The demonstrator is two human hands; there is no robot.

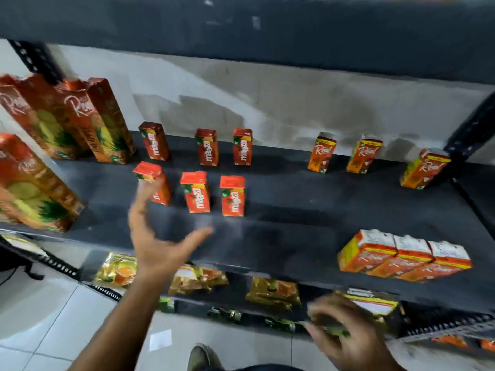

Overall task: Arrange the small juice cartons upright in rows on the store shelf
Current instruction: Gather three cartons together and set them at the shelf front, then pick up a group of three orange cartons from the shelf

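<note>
Six small red Maaza cartons stand upright in two rows of three on the dark shelf (281, 223); the front-left carton (158, 183) sits just beyond my left hand's fingertips. My left hand (158, 236) is open, fingers spread, holding nothing. Three small orange Real cartons (321, 153) stand at the back right. Three more orange Real cartons (401, 258) sit packed side by side at the front right edge. My right hand (345, 330) is low, below the shelf, blurred; its fingers curl near a greenish packet and I cannot tell whether it grips it.
Tall Real pineapple cartons (80, 119) crowd the shelf's left end. An upper shelf (241, 28) overhangs. The lower shelf holds yellow snack packets (273, 293). A perforated upright (471, 135) bounds the right side. Tiled floor lies below.
</note>
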